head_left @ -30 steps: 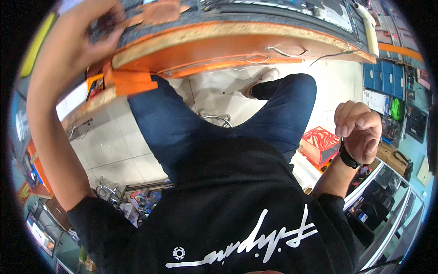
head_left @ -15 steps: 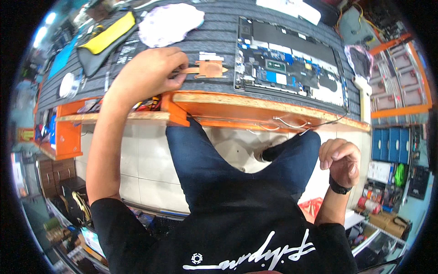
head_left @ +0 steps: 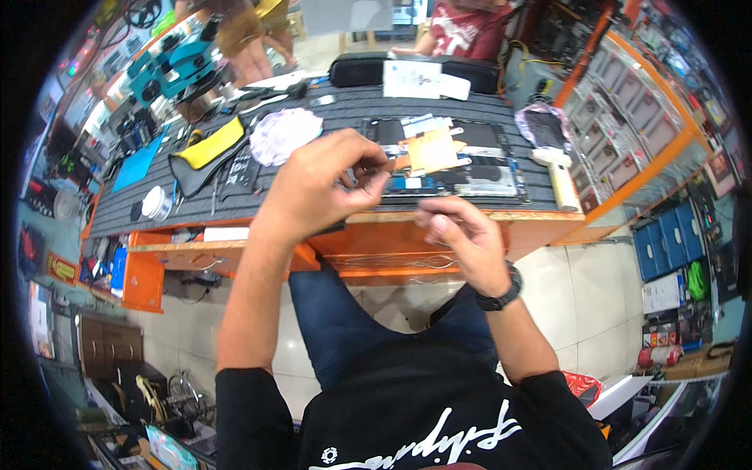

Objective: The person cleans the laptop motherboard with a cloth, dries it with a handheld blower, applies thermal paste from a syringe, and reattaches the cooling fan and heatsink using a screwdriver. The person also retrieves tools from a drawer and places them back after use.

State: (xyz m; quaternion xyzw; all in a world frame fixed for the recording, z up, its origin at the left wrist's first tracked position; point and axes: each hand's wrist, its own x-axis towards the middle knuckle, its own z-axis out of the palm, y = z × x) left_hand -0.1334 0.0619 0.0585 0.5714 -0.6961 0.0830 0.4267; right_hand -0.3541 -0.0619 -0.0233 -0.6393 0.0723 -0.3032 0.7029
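Observation:
My left hand [head_left: 329,180] pinches a copper laptop heatsink [head_left: 432,151] by its narrow heat pipe. The heatsink is raised in front of the opened laptop base [head_left: 493,176], with its flat copper plate turned toward me. Part of the laptop's inside, its circuit board and battery area, is hidden behind the heatsink and my hand. My right hand [head_left: 466,235] hovers by the bench's front edge, below the heatsink and apart from it. Its fingers are loosely bent and somewhat blurred, and nothing shows in them.
Left on the ribbed grey mat lie a crumpled pale cloth [head_left: 286,136], a yellow-and-grey pouch [head_left: 207,153] and a white round container [head_left: 156,204]. A pale-handled brush [head_left: 559,176] lies at right. A teal microscope [head_left: 172,66] stands far left; a person in red [head_left: 470,31] is across the bench.
My left hand has lifted the heatsink off the mat and carried it right, over the laptop. My right hand has come up from near my knee to the bench edge. The view has tilted up.

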